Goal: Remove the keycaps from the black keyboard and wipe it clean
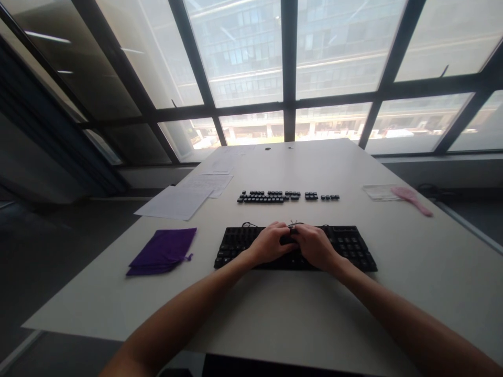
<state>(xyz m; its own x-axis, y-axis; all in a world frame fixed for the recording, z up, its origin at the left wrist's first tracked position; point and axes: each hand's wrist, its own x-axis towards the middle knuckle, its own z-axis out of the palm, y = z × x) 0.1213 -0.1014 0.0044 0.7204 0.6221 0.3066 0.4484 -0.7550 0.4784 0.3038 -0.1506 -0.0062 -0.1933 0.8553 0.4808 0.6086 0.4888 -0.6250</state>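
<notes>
A black keyboard (349, 246) lies on the white table (412, 272) in front of me. Both hands rest over its middle, close together. My left hand (269, 243) is curled with its fingers pinched at the keys. My right hand (314, 245) is also closed, and a thin wire tool sticks up between the two hands at the keyboard's far edge. What each pinches is too small to name. Beyond the keyboard, rows of loose black keycaps (271, 197) are laid out on the table.
A purple cloth pouch (163, 251) lies left of the keyboard. Paper sheets (176, 201) sit at the far left. At the far right are a pink brush (412, 200) and a clear bag (379, 191). Large windows stand behind the table.
</notes>
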